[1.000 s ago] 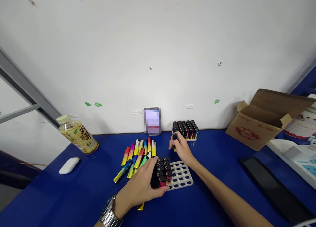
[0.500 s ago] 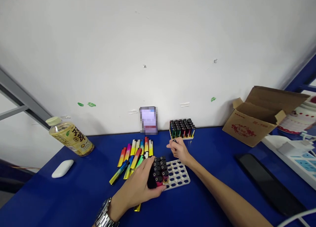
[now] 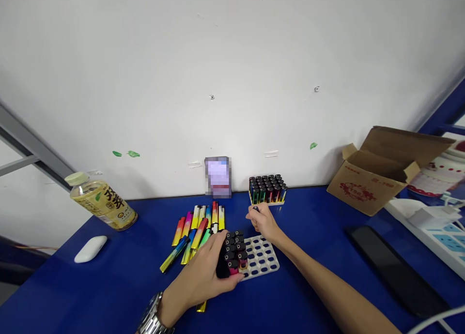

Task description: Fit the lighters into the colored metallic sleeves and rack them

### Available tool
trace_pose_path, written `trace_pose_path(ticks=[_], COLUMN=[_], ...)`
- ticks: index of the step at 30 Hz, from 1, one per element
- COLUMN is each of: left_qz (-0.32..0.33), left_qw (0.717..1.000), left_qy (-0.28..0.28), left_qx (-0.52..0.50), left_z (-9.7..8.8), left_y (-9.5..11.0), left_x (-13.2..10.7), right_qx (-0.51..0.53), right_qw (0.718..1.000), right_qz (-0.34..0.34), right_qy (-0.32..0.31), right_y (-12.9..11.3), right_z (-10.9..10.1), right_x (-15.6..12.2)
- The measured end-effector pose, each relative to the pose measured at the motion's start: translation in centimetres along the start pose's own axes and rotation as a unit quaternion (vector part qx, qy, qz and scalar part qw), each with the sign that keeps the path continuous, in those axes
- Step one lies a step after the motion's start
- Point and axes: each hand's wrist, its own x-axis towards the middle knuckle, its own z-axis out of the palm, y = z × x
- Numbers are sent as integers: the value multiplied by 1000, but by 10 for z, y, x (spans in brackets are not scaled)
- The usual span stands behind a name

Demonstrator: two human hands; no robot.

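My left hand [image 3: 203, 266], a metal watch at its wrist, grips the left end of a white perforated tray [image 3: 262, 254]. Black-capped lighters [image 3: 236, 249] stand upright in that tray's left part, while holes show on its right. My right hand [image 3: 265, 222] is closed just above the tray's far edge. From the top of its fist pokes the dark end of a lighter [image 3: 256, 208]; the fingers hide the rest. Several bright lighters [image 3: 198, 232] lie loose beyond my left hand, partly overlapping. Another yellow lighter [image 3: 201, 306] shows below my left wrist.
A filled lighter rack [image 3: 268, 189] stands against the wall, right of a propped phone [image 3: 218, 176]. At the left are a drink bottle [image 3: 105, 203] and a white case [image 3: 90, 249]. To the right: an open carton [image 3: 370, 179], a black slab [image 3: 395, 271] and a power strip [image 3: 445, 239].
Almost nothing differs. My right fist has turned slightly, and the lighter end in it has tilted a little; my left hand stays on the tray.
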Motion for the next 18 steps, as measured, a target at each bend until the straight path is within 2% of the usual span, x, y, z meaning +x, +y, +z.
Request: trace_pose_path(ticks=[18], left_qz=[-2], left_qw=[1000], left_qy=[-17], left_qx=[19], left_z=[-1], left_y=[4], left_x=[1], right_qx=[-30], right_qw=[999], right_qz=[-14], right_qy=[-10], right_y=[0], right_z=[1], right_x=[0])
